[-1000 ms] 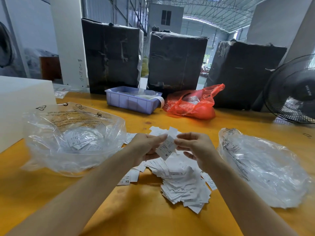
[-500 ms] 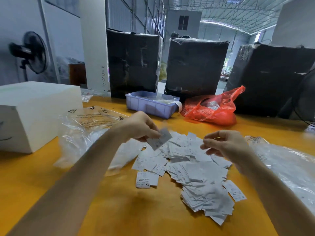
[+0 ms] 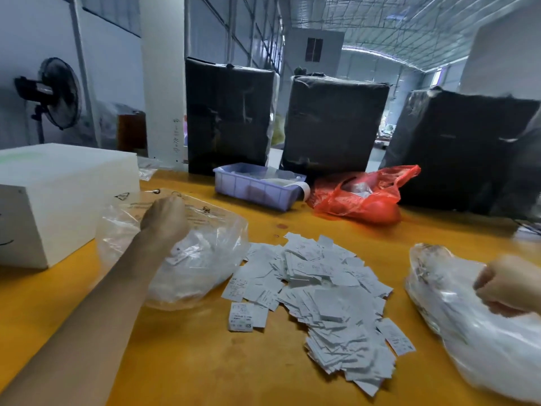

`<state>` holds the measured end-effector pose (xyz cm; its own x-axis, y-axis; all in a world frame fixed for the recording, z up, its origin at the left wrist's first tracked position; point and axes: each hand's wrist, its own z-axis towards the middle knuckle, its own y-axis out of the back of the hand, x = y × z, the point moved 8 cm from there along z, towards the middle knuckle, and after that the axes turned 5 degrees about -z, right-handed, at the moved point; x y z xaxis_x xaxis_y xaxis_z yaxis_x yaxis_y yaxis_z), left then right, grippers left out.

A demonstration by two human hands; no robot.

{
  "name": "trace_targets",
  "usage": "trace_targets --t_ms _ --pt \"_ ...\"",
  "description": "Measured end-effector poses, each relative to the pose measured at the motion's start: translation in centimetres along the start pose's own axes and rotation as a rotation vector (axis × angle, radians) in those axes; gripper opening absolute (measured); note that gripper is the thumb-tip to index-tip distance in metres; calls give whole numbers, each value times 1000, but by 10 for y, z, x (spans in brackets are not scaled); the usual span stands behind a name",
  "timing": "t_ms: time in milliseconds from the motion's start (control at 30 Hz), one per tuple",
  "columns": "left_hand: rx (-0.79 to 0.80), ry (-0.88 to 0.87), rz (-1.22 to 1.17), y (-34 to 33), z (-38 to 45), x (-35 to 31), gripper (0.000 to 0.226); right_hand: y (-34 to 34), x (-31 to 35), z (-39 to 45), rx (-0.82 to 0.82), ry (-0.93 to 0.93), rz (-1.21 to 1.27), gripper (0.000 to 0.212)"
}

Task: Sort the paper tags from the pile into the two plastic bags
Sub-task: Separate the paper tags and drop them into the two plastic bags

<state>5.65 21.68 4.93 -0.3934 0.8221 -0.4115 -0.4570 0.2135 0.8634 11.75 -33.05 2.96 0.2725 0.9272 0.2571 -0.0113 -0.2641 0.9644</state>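
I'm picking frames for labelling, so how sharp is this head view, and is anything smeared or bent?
Head view: both the left hand and the right hand are motion-smeared, so their fingers are unreadable; print on the pile of tags is too soft to read; wide-angle distortion bows the scene's edges; daylight is soft, without harsh glare.

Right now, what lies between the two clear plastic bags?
In the head view, the pile of paper tags lies on the yellow table between the left bag and right bag.
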Motion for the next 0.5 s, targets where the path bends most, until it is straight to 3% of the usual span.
trace_targets --t_ms 67,167,267,367,500 --pt "-35 -35 10 -3 -3 -20 20 -3 1 -7 1 -3 -97 8" --pt "-81 -177 -80 -5 -21 -64 34 -12 6 -15 34 8 -218 33" --pt "-28 -373 -253 -17 -51 -108 39 -21 6 -15 27 15 -175 47" --pt "76 -576 -297 -40 -84 -142 35 -29 5 -11 -28 31 -132 38" --pt "177 -718 -276 -71 -112 -161 30 -28 -2 -2 -110 28 -40 25"
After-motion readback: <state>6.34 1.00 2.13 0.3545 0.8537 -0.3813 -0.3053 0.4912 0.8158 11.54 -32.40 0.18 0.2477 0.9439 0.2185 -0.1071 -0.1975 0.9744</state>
